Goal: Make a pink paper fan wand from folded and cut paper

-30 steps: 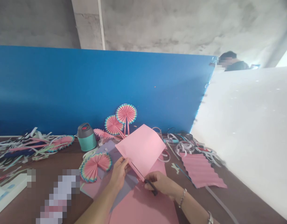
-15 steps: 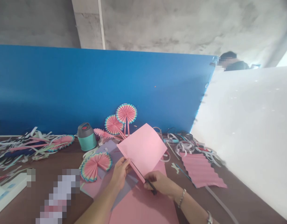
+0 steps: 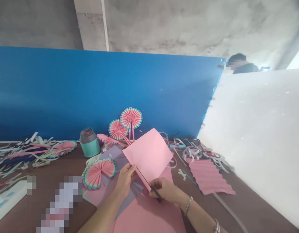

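Note:
My left hand (image 3: 125, 179) pinches the left edge of a pink sheet of paper (image 3: 149, 155), which is held up at a tilt above the table. In my right hand (image 3: 165, 189) is a pair of scissors (image 3: 157, 194) with dark handles. Their blades lie along the lower left edge of the sheet, where a narrow pink strip (image 3: 143, 182) shows beside the blade line. Beneath both hands lies a larger pink sheet (image 3: 149, 215), with purple paper (image 3: 123, 204) to its left. Behind my left hand rests a pleated pink paper fan (image 3: 99, 173) with a blue and cream rim.
Finished round fans (image 3: 131, 118) lean against the blue partition (image 3: 91, 87). A teal, grey-topped container (image 3: 90, 144) stands left of them. A pleated pink sheet (image 3: 210, 178) lies at right, near heaped paper strips (image 3: 193, 153). More strips (image 3: 37, 145) cover the far left. Another person (image 3: 244, 64) is beyond the white panel.
The held sheet has shifted very slightly in tilt. Both hands keep almost the same position and grip, and the whole view has drifted a little.

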`<move>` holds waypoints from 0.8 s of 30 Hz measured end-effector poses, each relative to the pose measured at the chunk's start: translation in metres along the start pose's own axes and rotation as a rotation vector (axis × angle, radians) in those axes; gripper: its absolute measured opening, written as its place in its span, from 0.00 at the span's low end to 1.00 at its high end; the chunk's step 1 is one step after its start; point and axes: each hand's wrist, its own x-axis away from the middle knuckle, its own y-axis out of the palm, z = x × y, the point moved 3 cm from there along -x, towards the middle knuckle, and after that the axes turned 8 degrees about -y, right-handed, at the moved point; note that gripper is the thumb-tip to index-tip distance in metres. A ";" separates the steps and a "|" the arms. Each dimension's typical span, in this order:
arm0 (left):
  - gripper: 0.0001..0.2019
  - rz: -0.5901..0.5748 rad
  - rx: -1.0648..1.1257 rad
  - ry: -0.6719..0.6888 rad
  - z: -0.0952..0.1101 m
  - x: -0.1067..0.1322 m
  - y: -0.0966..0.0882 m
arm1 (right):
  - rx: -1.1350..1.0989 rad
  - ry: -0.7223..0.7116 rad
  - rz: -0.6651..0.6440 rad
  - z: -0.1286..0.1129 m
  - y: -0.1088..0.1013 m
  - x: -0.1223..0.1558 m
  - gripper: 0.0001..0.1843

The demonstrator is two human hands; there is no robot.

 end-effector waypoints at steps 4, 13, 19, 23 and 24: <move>0.18 -0.011 -0.007 -0.014 0.003 0.003 0.004 | 0.010 -0.012 -0.002 -0.001 0.000 0.001 0.08; 0.18 0.030 0.028 -0.080 0.002 -0.001 -0.002 | 0.012 -0.023 0.023 -0.004 -0.004 0.000 0.10; 0.18 0.123 -0.021 -0.113 0.001 -0.004 -0.010 | 0.017 -0.019 0.007 -0.001 -0.003 0.001 0.08; 0.17 0.093 -0.035 -0.129 0.002 -0.004 -0.009 | -0.002 0.009 0.033 -0.002 -0.004 0.002 0.11; 0.17 0.078 -0.038 -0.132 0.003 -0.003 -0.009 | -0.005 0.022 0.045 -0.002 -0.004 0.002 0.12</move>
